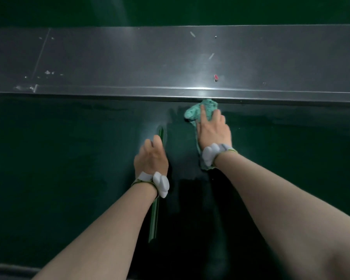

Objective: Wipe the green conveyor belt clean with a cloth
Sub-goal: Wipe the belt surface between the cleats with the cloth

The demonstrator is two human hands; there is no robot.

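Observation:
The dark green conveyor belt (69,154) fills the lower part of the head view. A crumpled teal cloth (194,113) lies on it close against the metal rail, and one end trails back under my wrist. My right hand (213,131) presses flat on the cloth with the index finger stretched forward over it. My left hand (151,156) rests on the belt to the left, fingers curled down beside a raised green rib (155,217) that runs across the belt. Both wrists carry white trackers.
A wide brushed-metal rail (129,63) runs left to right beyond the belt, with small scraps and a red speck (215,77) on it. More dark green surface (170,9) lies behind the rail. A damp sheen shows on the belt near the cloth.

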